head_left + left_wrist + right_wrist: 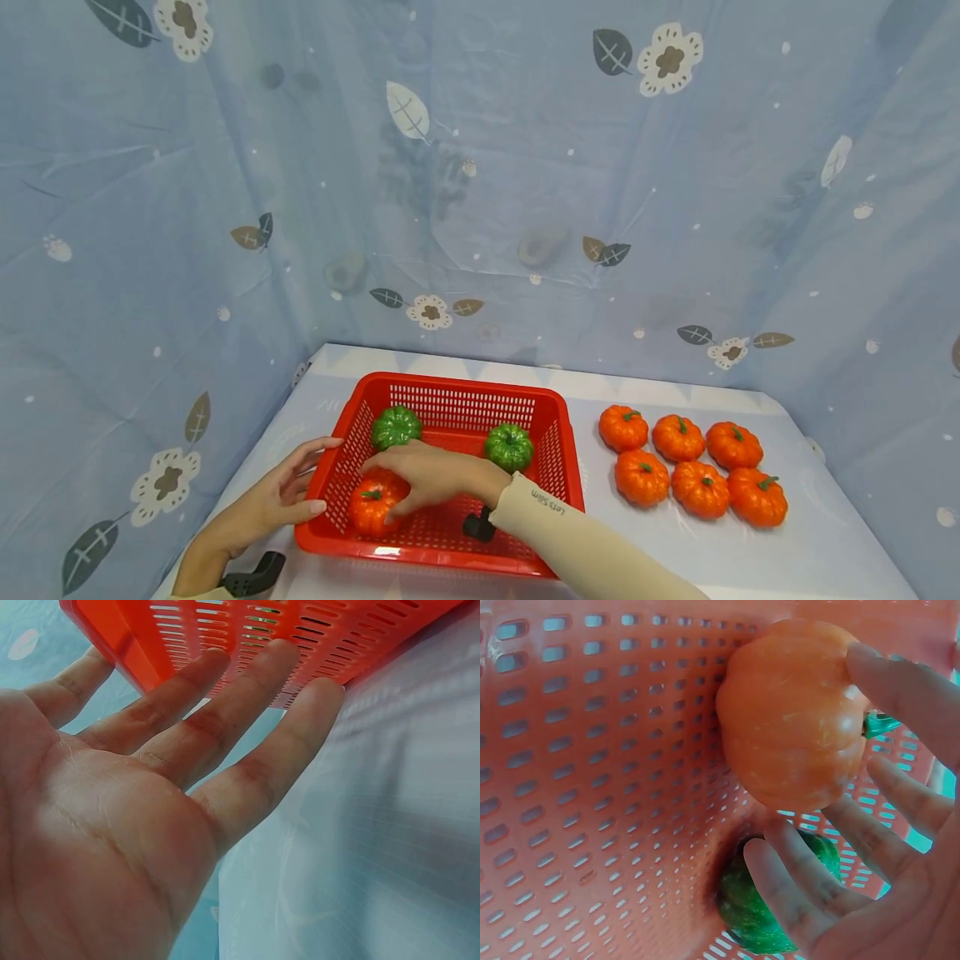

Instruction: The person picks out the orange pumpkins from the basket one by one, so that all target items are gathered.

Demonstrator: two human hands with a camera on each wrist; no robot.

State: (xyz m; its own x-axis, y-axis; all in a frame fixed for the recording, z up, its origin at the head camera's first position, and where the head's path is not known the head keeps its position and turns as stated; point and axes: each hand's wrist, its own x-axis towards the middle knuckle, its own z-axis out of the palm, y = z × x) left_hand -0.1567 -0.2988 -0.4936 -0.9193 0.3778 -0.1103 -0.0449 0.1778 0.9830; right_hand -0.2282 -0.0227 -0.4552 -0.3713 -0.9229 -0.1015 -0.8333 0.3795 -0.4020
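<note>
In the head view my right hand point(431, 479) reaches down into a red plastic basket point(465, 386). Its thumb and fingers spread loosely about an orange pumpkin point(371, 508) in the basket's near left corner. In the right wrist view the thumb tip overlaps the pumpkin's side, and the other fingers extend along its edge, near a green pumpkin point(750, 907). My left hand point(273, 500) is beside the basket's left wall, fingers apart; in the left wrist view its fingertips point(281, 656) are right at the slotted wall. Another green pumpkin point(508, 448) lies toward the basket's right side.
Several orange pumpkins point(701, 490) stand in two rows on the table point(813, 546), right of the basket. Blue patterned cloth point(480, 208) hangs behind and at both sides. Black wrist cameras point(258, 575) are strapped to the arms.
</note>
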